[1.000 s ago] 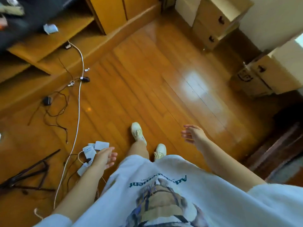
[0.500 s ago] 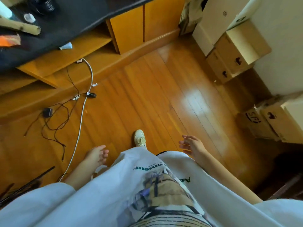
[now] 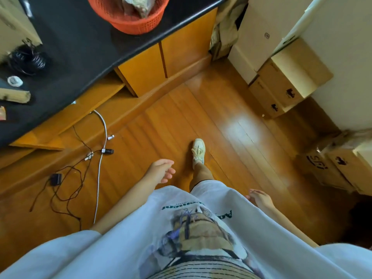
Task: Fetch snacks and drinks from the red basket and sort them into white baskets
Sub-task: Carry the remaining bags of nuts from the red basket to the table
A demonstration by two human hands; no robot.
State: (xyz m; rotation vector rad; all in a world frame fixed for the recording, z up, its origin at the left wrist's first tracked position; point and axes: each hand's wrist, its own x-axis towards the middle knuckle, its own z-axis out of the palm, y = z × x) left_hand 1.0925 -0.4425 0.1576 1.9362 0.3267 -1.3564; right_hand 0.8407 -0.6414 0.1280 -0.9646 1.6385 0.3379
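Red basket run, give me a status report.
Left hand and right hand empty, open. Red basket on black counter, out of reach. Cables on floor left.

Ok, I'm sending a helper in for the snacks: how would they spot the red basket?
Find the black countertop over the orange cabinet doors. The red basket stands near its front edge, above those doors. It is the only bright mesh tub there, with crinkly bags inside.

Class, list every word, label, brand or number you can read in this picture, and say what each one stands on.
Green print on the white T-shirt: upside down, too blurred to read.
Black round logo on the brown cardboard box: not legible.
Small mark on the tall pale carton: too small.
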